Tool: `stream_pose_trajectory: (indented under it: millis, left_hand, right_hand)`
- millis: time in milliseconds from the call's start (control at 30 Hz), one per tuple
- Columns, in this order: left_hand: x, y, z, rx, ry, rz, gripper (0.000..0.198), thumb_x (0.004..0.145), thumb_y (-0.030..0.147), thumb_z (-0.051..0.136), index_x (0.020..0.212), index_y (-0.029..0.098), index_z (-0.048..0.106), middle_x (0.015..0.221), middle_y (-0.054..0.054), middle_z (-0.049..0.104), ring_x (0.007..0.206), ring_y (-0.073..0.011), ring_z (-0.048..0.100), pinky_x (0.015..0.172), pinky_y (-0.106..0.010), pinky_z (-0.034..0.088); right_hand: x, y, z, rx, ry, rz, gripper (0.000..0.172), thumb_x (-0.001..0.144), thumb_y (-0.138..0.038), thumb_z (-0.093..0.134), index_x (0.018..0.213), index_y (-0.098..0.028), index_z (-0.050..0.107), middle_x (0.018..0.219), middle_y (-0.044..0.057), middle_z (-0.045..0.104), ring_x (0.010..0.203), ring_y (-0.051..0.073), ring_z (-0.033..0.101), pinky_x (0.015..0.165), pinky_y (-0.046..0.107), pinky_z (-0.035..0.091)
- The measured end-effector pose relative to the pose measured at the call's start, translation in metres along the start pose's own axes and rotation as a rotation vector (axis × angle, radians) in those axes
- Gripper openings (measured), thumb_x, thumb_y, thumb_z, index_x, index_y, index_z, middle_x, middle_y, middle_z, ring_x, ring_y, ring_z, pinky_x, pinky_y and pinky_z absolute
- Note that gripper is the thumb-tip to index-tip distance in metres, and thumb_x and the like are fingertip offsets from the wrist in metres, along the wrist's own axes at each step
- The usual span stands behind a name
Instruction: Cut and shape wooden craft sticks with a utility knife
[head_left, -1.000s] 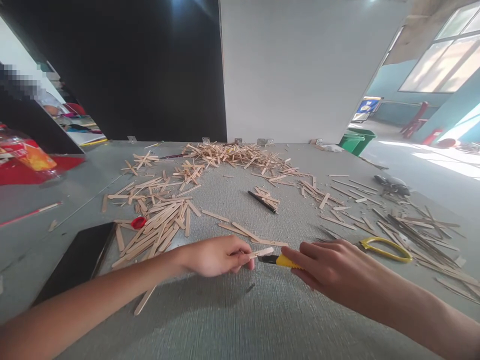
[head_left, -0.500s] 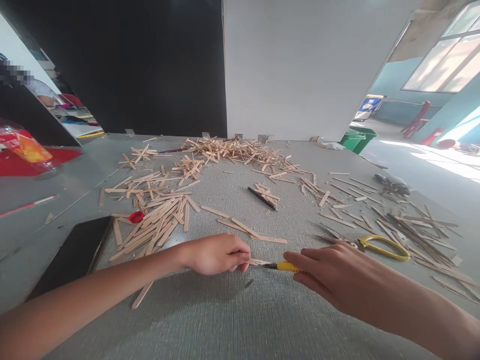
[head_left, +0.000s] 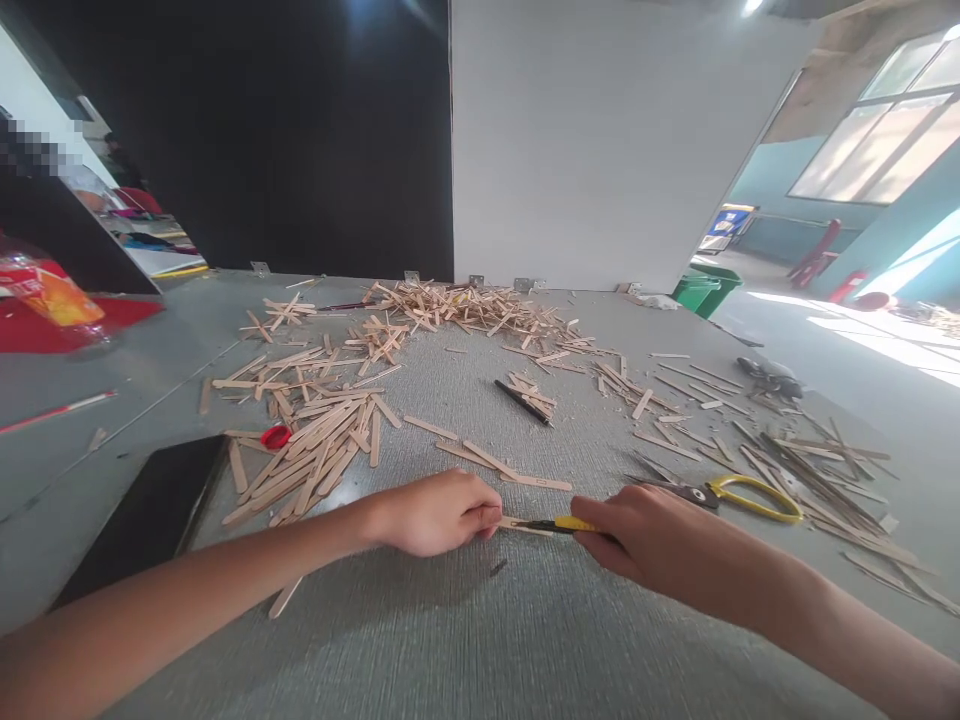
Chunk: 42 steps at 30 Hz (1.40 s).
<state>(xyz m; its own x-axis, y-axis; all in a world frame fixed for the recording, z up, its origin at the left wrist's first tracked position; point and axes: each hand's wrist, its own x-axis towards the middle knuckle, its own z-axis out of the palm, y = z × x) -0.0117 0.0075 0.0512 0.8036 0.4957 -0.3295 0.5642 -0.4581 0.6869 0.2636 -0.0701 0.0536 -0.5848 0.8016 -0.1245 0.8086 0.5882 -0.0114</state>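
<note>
Lower centre of frame: short pale wooden craft stick (head_left: 517,523) lies flat on the grey textured table mat (head_left: 480,640), long axis running left-right, almost level. The left hand (head_left: 439,515) has fingers curled shut, pinching the stick's left end against the mat. The right hand (head_left: 652,545) is closed around the yellow-and-black utility knife (head_left: 559,524); the knife points left, in line with the stick, blade tip on the stick's right part. The two hands are close together but not touching.

Left of the left forearm lies a flat black rectangular slab (head_left: 150,510). Just right of the right hand are yellow-handled scissors (head_left: 750,495). Further up, left of centre, sits a loose pile of wooden sticks (head_left: 315,450) with a small red cap (head_left: 276,437) at its left edge. A black pen (head_left: 523,401) lies mid-frame. A far heap of wooden sticks (head_left: 465,305) lies against the white upright board (head_left: 600,140). A green bin (head_left: 701,290) stands at upper right.
</note>
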Motion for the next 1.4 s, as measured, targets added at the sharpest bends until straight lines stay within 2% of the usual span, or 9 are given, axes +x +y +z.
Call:
stream_pose_trajectory:
  millis: [133, 233, 467, 633, 733, 900, 1200, 1300, 1400]
  left_hand:
    - [-0.002, 0.002, 0.003, 0.038, 0.039, 0.011, 0.029, 0.100, 0.013, 0.047, 0.073, 0.020, 0.054, 0.067, 0.004, 0.055, 0.063, -0.0138, 0.051, 0.064, -0.025, 0.035]
    - [-0.004, 0.002, 0.005, 0.065, 0.062, 0.029, 0.029, 0.099, 0.010, 0.047, 0.072, 0.020, 0.053, 0.067, 0.005, 0.055, 0.066, -0.0142, 0.051, 0.067, -0.025, 0.034]
    - [-0.005, 0.004, 0.010, 0.085, 0.096, 0.034, 0.030, 0.097, 0.008, 0.048, 0.070, 0.021, 0.050, 0.061, 0.005, 0.052, 0.059, -0.0135, 0.049, 0.061, -0.025, 0.032]
    - [-0.005, 0.010, 0.014, 0.092, 0.132, 0.035, 0.034, 0.099, 0.010, 0.047, 0.067, 0.021, 0.045, 0.058, 0.005, 0.047, 0.055, -0.0134, 0.045, 0.059, -0.027, 0.030]
    - [-0.007, 0.011, 0.013, 0.077, 0.128, 0.033, 0.032, 0.098, 0.008, 0.045, 0.069, 0.021, 0.047, 0.060, 0.005, 0.050, 0.057, -0.0131, 0.047, 0.059, -0.025, 0.032]
    - [-0.009, 0.008, 0.012, 0.068, 0.120, 0.020, 0.030, 0.101, 0.013, 0.043, 0.072, 0.021, 0.049, 0.063, 0.005, 0.052, 0.063, -0.0138, 0.050, 0.063, -0.025, 0.034]
    - [-0.005, 0.006, 0.014, 0.086, 0.117, 0.037, 0.031, 0.101, 0.016, 0.045, 0.071, 0.020, 0.049, 0.062, 0.005, 0.048, 0.059, -0.0132, 0.046, 0.061, -0.026, 0.032]
    - [-0.006, 0.006, 0.014, 0.088, 0.116, 0.035, 0.029, 0.101, 0.015, 0.044, 0.073, 0.020, 0.050, 0.061, 0.005, 0.047, 0.058, -0.0130, 0.045, 0.060, -0.026, 0.032]
    - [-0.009, 0.007, 0.014, 0.083, 0.116, 0.025, 0.028, 0.100, 0.013, 0.043, 0.073, 0.021, 0.050, 0.062, 0.005, 0.048, 0.059, -0.0138, 0.045, 0.061, -0.026, 0.033]
  right_hand:
    - [-0.008, -0.028, 0.010, -0.319, 0.255, -0.093, 0.017, 0.090, -0.006, 0.056, 0.090, -0.023, 0.059, 0.070, -0.002, 0.060, 0.049, 0.016, 0.052, 0.050, 0.040, 0.011]
    - [-0.011, -0.046, 0.006, -0.442, 0.266, -0.091, 0.024, 0.080, 0.001, 0.055, 0.086, -0.023, 0.055, 0.074, 0.000, 0.061, 0.051, 0.016, 0.055, 0.049, 0.041, 0.015]
    - [-0.004, -0.001, 0.018, -0.232, 0.199, -0.155, 0.013, 0.108, -0.022, 0.050, 0.096, -0.023, 0.054, 0.067, -0.005, 0.063, 0.048, 0.015, 0.057, 0.050, 0.036, 0.019]
    - [-0.006, 0.013, 0.036, -0.160, 0.205, -0.197, 0.015, 0.112, -0.027, 0.044, 0.101, -0.022, 0.054, 0.069, -0.005, 0.065, 0.047, 0.015, 0.057, 0.049, 0.036, 0.022]
    - [-0.013, -0.014, 0.026, -0.380, 0.248, -0.172, 0.007, 0.099, -0.016, 0.057, 0.098, -0.023, 0.056, 0.068, -0.004, 0.061, 0.046, 0.016, 0.055, 0.049, 0.040, 0.015]
    - [-0.014, -0.049, 0.005, -0.479, 0.279, -0.080, 0.030, 0.071, 0.001, 0.058, 0.091, -0.021, 0.059, 0.070, -0.001, 0.061, 0.048, 0.016, 0.057, 0.048, 0.042, 0.016]
    - [0.002, 0.017, 0.026, -0.181, 0.224, -0.243, 0.022, 0.113, -0.031, 0.043, 0.100, -0.021, 0.057, 0.069, -0.004, 0.064, 0.046, 0.012, 0.047, 0.048, 0.036, 0.022]
    - [-0.004, -0.004, 0.027, -0.304, 0.216, -0.179, 0.011, 0.107, -0.018, 0.049, 0.100, -0.022, 0.057, 0.071, -0.003, 0.064, 0.048, 0.014, 0.049, 0.048, 0.038, 0.021]
    - [-0.012, -0.043, 0.022, -0.548, 0.292, -0.017, 0.023, 0.089, -0.005, 0.056, 0.106, -0.018, 0.062, 0.070, 0.001, 0.064, 0.049, 0.015, 0.054, 0.048, 0.037, 0.024]
